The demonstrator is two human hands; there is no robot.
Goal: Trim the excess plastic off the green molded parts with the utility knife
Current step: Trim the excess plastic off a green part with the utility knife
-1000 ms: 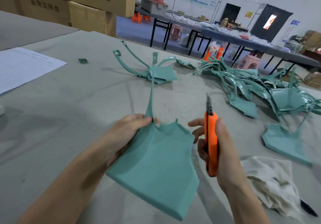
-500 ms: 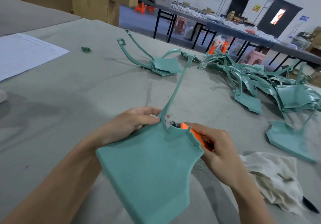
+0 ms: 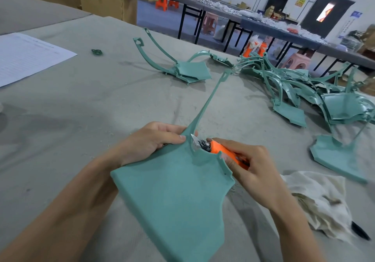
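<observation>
sheet of paper (image 3: 30,58): we see it flat on the table (image 3: 81,109), far to the left of the green part (image 3: 174,196) we hold, and beyond it.
green scrap (image 3: 97,52): a small piece on the table, left of the green part and well beyond it, apart from the paper.
left hand (image 3: 150,139): we pinch the green part at its upper left corner, with the thumb pressed on the top face and the fingers curled behind, at the root of the thin strip. The grip matches that of half a second ago.
green part: we hold it above the table between both hands, its broad face toward us. Its thin strip (image 3: 211,97) leans away to the right, whereas a second ago it stood almost straight up.
stacked pair (image 3: 190,71): two green pieces lie together beyond the green part, their curved arms raised.
utility knife (image 3: 223,152): it is orange, and its blade tip is set in the notch on the green part's top edge, just right of the strip's root. A second ago we held it upright, clear of the part.
right hand (image 3: 251,166): it is at the green part's right edge, with the fingers curled round the knife handle and the thumb along its top.
pile of green parts (image 3: 304,91): a tangled heap beyond and to the right of the green part.
rag (image 3: 320,198): it lies crumpled, just right of the green part.
loose green part (image 3: 334,156): it lies alone, farther right of the green part, touching the rag's far edge.
</observation>
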